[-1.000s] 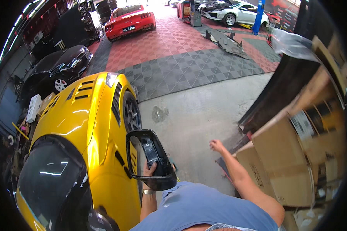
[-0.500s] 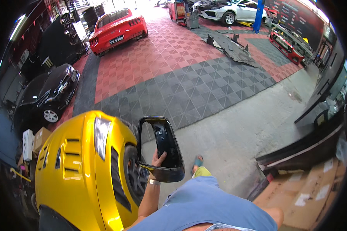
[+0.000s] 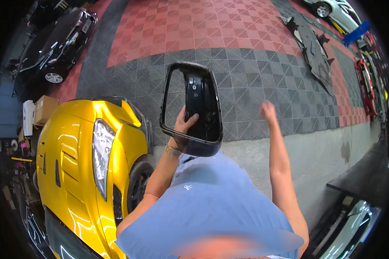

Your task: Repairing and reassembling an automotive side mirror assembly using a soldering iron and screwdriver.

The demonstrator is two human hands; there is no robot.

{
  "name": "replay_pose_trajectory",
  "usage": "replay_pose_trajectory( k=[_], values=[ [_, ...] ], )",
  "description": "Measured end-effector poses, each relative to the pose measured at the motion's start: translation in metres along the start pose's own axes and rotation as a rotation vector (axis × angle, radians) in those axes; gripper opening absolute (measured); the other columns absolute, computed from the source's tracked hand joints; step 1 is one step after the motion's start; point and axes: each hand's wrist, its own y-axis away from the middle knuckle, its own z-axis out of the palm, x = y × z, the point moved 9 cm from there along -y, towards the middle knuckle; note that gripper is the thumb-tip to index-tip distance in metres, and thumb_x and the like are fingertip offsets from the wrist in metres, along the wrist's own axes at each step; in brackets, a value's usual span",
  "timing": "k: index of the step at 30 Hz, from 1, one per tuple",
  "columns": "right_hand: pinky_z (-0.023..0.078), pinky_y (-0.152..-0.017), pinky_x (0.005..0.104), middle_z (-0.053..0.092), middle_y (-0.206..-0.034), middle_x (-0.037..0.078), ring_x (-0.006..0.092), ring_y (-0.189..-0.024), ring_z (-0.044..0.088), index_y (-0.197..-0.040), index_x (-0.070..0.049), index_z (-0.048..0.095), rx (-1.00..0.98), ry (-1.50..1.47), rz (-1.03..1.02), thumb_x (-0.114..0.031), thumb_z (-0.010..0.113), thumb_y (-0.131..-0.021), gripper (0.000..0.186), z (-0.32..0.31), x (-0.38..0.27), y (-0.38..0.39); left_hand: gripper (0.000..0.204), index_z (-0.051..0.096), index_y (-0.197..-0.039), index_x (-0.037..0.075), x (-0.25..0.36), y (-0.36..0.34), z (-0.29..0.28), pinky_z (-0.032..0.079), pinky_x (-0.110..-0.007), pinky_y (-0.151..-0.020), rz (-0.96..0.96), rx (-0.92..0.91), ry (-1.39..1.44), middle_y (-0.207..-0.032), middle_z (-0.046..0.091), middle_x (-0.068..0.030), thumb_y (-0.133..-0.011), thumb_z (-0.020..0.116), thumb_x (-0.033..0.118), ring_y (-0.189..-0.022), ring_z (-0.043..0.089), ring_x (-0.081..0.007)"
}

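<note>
Holding the black mirror housing [image 3: 193,108] up in your left hand [image 3: 183,127], fingers wrapped around its lower edge with the thumb pressed on the inside of the shell, you now have it raised in front of your chest over the grey floor tiles [image 3: 255,86]. Compared with 0.5 s ago it sits higher and nearer the middle of the view, and the yellow car [image 3: 86,164] has slid down and left, so you have turned away from it and toward the open floor. Your right hand [image 3: 268,111], out of view 0.5 s ago, has swung up beside the housing, apart from it and touching nothing. My read: you are carrying the part off, not fitting it.

Hard to make out:
- Right hand is motion-blurred; cannot tell if its fingers are spread or curled.
- Housing looks hollow with no glass, but its dark inside hides the detail.
- Your blue shirt [image 3: 212,207] covers the ground below and both elbows.
- Black car [image 3: 58,43] upper left is cut by the rim; the dark panel [image 3: 363,172] lower right is only partly shown.
</note>
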Motion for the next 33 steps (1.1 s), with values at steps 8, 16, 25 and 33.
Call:
replay_pose_trajectory(
  k=[8, 16, 25, 33],
  values=[
    [0.047, -0.062, 0.0249, 0.062, -0.089, 0.0, 0.0103, -0.074, 0.058, -0.113, -0.004, 0.062, -0.079, -0.119, 0.086, -0.026, 0.057, -0.095, 0.029, 0.043, -0.156, -0.264, 0.061, 0.043, -0.137, 0.002, 0.07, -0.313, -0.038, 0.046, -0.028, -0.093, 0.122, 0.072, -0.232, -0.119, 0.061, -0.0063, -0.085, 0.072, 0.012, -0.106, 0.057, -0.0136],
    [0.046, -0.049, 0.0336, 0.06, -0.072, 0.006, 0.0166, -0.058, 0.056, -0.081, -0.009, 0.059, -0.341, 0.165, 0.353, -0.025, 0.059, -0.092, 0.019, 0.013, 0.122, -0.249, 0.056, 0.046, -0.134, 0.003, 0.113, -0.637, -0.007, 0.047, -0.029, -0.095, 0.009, -0.006, -0.102, -0.12, 0.062, -0.006, -0.085, 0.073, 0.012, -0.107, 0.059, -0.0148],
    [0.048, -0.049, 0.037, 0.062, -0.078, 0.01, 0.0189, -0.062, 0.059, -0.088, -0.006, 0.061, -0.069, -0.011, 0.728, -0.022, 0.058, -0.089, 0.016, -0.044, 0.072, -0.701, 0.06, 0.046, -0.136, 0.001, 0.183, -0.968, 0.026, 0.041, -0.033, -0.101, 0.047, 0.03, -0.189, -0.123, 0.059, -0.0092, -0.083, 0.073, 0.011, -0.115, 0.055, -0.018],
    [0.05, -0.065, 0.0296, 0.065, -0.095, 0.007, 0.0168, -0.078, 0.063, -0.115, 0.0, 0.06, 0.065, -0.008, 0.128, -0.022, 0.056, -0.093, 0.032, -0.076, -0.217, -1.314, 0.06, 0.044, -0.137, 0.0, 0.194, -1.27, 0.012, 0.043, -0.033, -0.1, 0.002, -0.003, -0.15, -0.125, 0.058, -0.0095, -0.085, 0.07, 0.014, -0.113, 0.056, -0.0186]
  ],
)
